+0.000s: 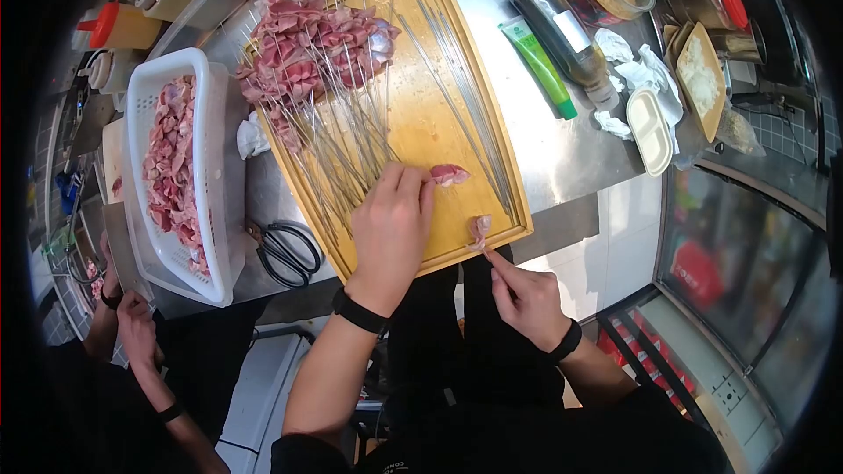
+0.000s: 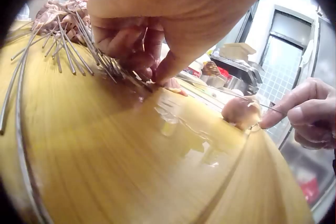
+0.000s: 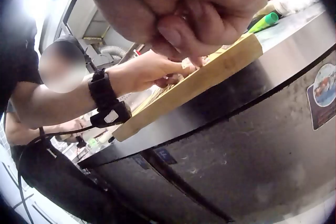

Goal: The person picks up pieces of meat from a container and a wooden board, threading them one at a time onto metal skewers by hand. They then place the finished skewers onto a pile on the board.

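Note:
On the wooden board (image 1: 421,114), my left hand (image 1: 391,228) has its fingertips bent down at a dark pink meat piece (image 1: 450,175). The left wrist view shows the left hand (image 2: 152,24) pinching by this meat (image 2: 173,85), its grip partly hidden. At the board's near right corner my right hand (image 1: 531,303) holds a thin metal skewer, with a pale meat piece (image 1: 479,230) beside the fingertips. In the left wrist view the skewer (image 2: 268,107) runs from the right hand (image 2: 312,113) past the pale meat (image 2: 242,111). The right wrist view shows the right hand's (image 3: 205,19) curled fingers.
Skewered meat (image 1: 307,44) is piled at the board's far left; bare skewers (image 1: 461,88) lie along its right side. A white basket (image 1: 206,167) of meat and black scissors (image 1: 288,252) are left. A green tube (image 1: 540,70) and bottle (image 1: 562,31) lie right. Another person's hands (image 1: 136,325) are far left.

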